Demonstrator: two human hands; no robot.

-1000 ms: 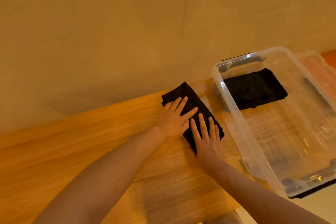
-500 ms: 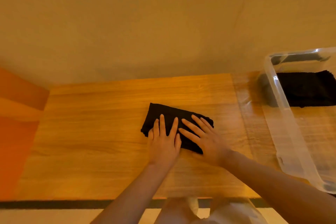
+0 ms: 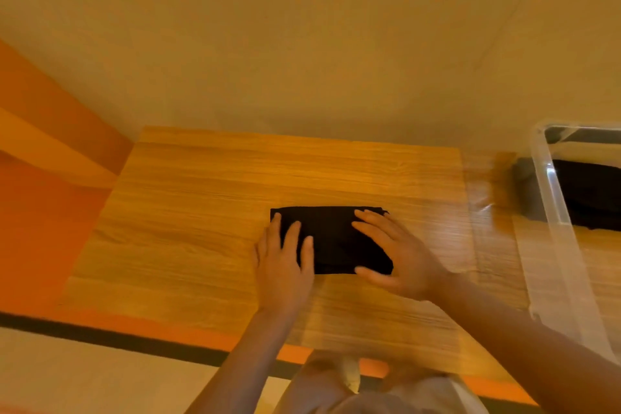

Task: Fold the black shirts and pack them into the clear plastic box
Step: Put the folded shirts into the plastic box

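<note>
A wooden table point(image 3: 208, 211) fills most of the view, set against a plain wall, and it gives a flat, firm surface for pressing cloth into shape. At its right end stands the clear plastic box point(image 3: 554, 211), only partly in frame, placed close enough that a finished bundle need travel only a short way; a dark folded shirt point(image 3: 591, 198) lies inside it already, though the blur and the box wall make its outline hard to read. Near the table's middle lies the folded black shirt point(image 3: 332, 238), a compact rectangle with its long side running left to right. The left hand point(image 3: 282, 265) rests flat on its left end with fingers straight, probably to pin the fold down. The right hand point(image 3: 400, 255) spreads open over the right end, thumb at the near edge, seemingly placed to square the bundle or slide under it for the lift to the box.
</note>
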